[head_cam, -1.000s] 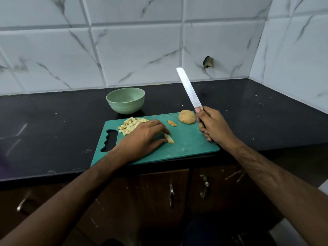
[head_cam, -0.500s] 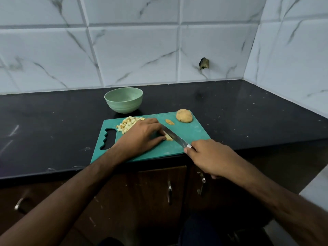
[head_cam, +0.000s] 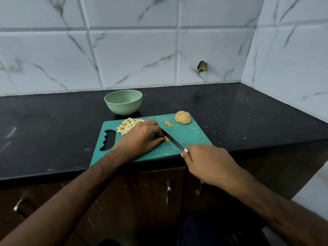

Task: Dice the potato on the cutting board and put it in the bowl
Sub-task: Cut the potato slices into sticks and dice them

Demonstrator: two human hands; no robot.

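You are working at a black stone countertop [head_cam: 44, 125] below a white marble-veined tile wall [head_cam: 134, 55]. On it lies the teal plastic cutting board with a cut-out handle [head_cam: 191, 137], and just beyond its far edge stands the pale green round bowl [head_cam: 123, 102], which looks to hold nothing yet.

On the board, the rounded unpeeled potato half [head_cam: 183, 117] sits at the far right corner, well apart from both hands. A heap of pale diced potato cubes [head_cam: 126, 126] lies at the far left, just beside your left hand, and one small tan offcut [head_cam: 168, 123] rests between heap and half.

Your left hand [head_cam: 142, 139] is curled over a small potato piece [head_cam: 166, 139], pinning it to the board at the fingertips. Your right hand [head_cam: 209, 162] is clenched round the handle of the steel-bladed kitchen knife [head_cam: 173, 142], blade laid against that piece.

Judgement: dicing is in progress, roughly half done; nothing has gone to the bowl. The next stroke calls for a straight downward press with your left fingertips tucked clear of the edge, since the piece is small and the blade runs close to them.

Against half a second ago, little differs: the blade sits slightly nearer your left fingers. A full second ago the knife was raised, pointing at the wall.
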